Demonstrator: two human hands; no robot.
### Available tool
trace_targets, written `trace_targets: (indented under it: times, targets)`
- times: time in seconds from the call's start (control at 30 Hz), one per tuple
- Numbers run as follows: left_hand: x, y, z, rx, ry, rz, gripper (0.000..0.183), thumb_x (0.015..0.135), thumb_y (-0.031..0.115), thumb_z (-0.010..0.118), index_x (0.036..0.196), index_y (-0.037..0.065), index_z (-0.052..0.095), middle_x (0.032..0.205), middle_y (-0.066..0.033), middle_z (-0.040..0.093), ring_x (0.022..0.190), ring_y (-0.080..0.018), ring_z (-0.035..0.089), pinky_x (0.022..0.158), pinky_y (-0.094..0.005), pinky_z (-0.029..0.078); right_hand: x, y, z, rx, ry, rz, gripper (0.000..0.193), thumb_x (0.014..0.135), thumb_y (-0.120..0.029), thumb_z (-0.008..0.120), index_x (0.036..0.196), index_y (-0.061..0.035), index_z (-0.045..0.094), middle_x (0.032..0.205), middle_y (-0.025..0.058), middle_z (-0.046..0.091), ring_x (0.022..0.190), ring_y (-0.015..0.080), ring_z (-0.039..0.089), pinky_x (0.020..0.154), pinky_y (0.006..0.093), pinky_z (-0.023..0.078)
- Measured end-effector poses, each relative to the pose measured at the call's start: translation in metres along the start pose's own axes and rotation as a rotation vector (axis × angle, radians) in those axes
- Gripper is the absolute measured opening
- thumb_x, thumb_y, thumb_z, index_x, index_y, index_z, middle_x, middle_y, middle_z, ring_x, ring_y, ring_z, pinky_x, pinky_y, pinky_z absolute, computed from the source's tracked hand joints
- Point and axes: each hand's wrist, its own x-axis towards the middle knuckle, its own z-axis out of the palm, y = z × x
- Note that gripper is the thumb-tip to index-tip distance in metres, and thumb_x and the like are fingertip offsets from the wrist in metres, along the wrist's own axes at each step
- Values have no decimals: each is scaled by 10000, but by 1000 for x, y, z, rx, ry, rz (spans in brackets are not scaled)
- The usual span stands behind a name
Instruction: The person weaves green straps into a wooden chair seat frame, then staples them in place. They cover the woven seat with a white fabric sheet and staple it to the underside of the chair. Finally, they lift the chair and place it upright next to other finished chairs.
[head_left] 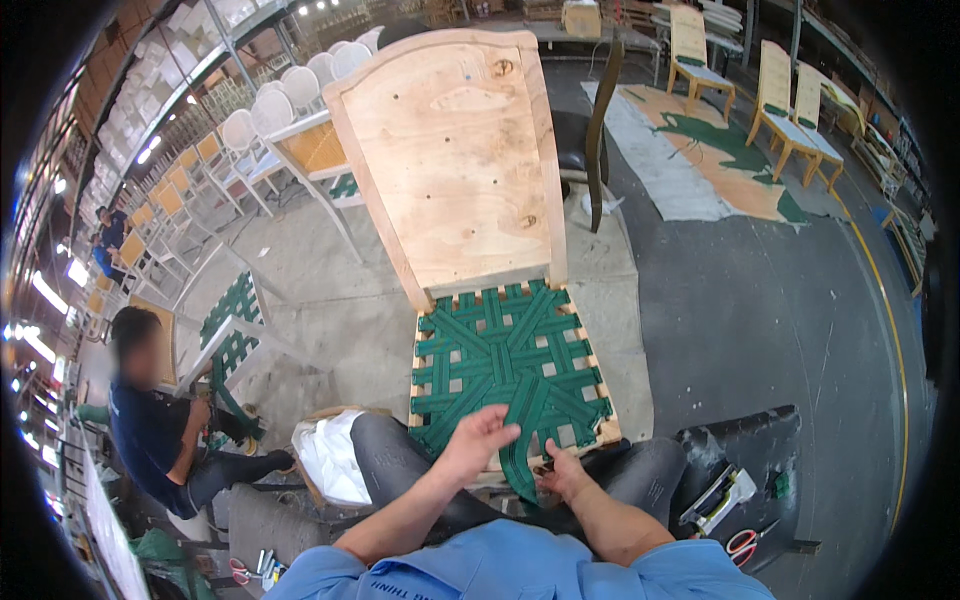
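Note:
A wooden chair with a tall plywood back (450, 150) stands in front of me, its seat woven from green webbing straps (500, 345). One loose green webbing strap (516, 462) hangs over the front of the seat, between my hands. My left hand (478, 442) is just left of this strap, its fingers loosely bent and apart, apparently holding nothing. On the other side, my right hand (568, 474) has its fingers closed at the strap's lower end, partly hidden by the seat's front edge.
To my right, a dark padded surface (755, 450) bears a staple gun (720, 500) and red-handled scissors (743, 545). More scissors (240, 571) lie at lower left. A co-worker (160, 410) sits at left by another webbed chair (235, 315). A white bag (330, 455) is beside my left knee.

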Motion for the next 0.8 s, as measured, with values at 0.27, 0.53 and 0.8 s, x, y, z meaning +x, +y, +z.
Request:
trace_targets:
  times: [0.27, 0.53, 0.8]
  targets:
    - [33, 46, 3, 74, -36, -13, 161, 1010, 8, 614, 1164, -14, 656, 1027, -19, 713, 906, -67, 643, 814, -240, 532, -82, -44, -2, -311, -310, -81, 471, 1037, -467, 580, 1299, -77, 556, 1108, 70, 683, 993, 239, 669, 846, 395, 543]
    - [50, 43, 19, 257, -120, -13, 157, 990, 49, 662, 1137, -3, 675, 997, -2, 718, 891, -61, 656, 787, -233, 537, -187, -153, 69, -456, -293, -1007, 333, 992, -292, 692, 1193, -28, 669, 980, 30, 705, 872, 126, 649, 770, 293, 520]
    - [8, 32, 29, 61, -176, -266, 325, 1025, 121, 605, 1327, 5, 575, 1050, -112, 722, 913, -209, 714, 860, -361, 590, -206, -107, 65, -282, -315, -917, 176, 1028, -175, 648, 1002, -4, 676, 885, 32, 628, 630, 139, 647, 546, 301, 535]
